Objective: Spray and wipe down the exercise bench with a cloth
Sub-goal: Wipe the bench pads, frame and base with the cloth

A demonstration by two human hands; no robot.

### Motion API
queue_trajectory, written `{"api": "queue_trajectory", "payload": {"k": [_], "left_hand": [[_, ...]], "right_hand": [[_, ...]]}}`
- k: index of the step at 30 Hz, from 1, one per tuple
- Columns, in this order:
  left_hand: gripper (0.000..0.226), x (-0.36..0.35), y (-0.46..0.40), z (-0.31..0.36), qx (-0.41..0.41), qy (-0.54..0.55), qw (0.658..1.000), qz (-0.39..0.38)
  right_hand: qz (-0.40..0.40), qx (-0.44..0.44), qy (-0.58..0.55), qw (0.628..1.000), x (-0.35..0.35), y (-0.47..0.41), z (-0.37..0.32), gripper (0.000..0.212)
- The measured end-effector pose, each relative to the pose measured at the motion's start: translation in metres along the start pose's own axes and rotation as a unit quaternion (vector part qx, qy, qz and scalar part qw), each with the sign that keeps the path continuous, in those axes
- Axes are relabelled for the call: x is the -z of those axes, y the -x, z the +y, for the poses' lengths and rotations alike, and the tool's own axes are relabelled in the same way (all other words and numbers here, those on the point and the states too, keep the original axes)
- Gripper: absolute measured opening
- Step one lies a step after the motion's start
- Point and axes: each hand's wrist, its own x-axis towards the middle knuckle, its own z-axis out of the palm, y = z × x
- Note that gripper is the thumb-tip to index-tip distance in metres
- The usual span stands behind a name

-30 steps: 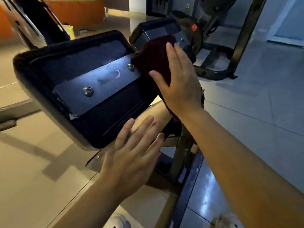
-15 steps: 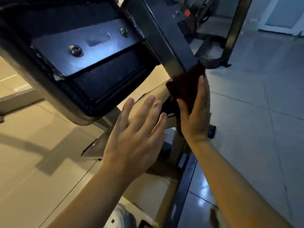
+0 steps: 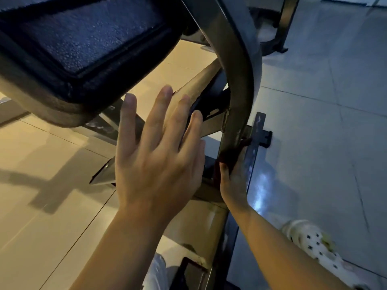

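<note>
Dark red cloth [image 3: 231, 155] is pressed by the right hand [image 3: 233, 181] against the lower stretch of the curved grey metal frame post [image 3: 236, 80] of the exercise bench, low down near the floor; whether the fingers are wrapped round the post or laid flat cannot be told, since most of them are hidden behind it. The left hand [image 3: 155, 164] is held open in the air with fingers spread, nothing gripped, in front of the angled beige support bar [image 3: 201, 84]. Above, the underside of the black padded bench board [image 3: 83, 45] is seen. For a good wipe, firm contact should be kept along the post's curve, and the weld seam and the flat black foot plate [image 3: 254, 141] beside it should be covered too. A white perforated clog [image 3: 310, 241] is seen on the pale tiled floor [image 3: 326, 122].
</note>
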Motion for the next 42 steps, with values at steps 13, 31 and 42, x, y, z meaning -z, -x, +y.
{"api": "queue_trajectory", "payload": {"k": [13, 31, 42], "left_hand": [[0.038, 0.001, 0.002, -0.003, -0.030, 0.017, 0.999, 0.004], [0.035, -0.007, 0.006, -0.002, -0.056, -0.004, 0.997, 0.060], [0.037, -0.010, 0.005, -0.004, -0.066, -0.001, 0.996, 0.053]], "right_hand": [[0.039, 0.104, -0.076, 0.991, 0.026, -0.065, -0.089, 0.070], [0.089, 0.233, -0.056, 0.967, 0.035, -0.090, -0.148, 0.065], [0.009, -0.001, -0.096, 0.995, 0.022, -0.024, -0.069, 0.063]]}}
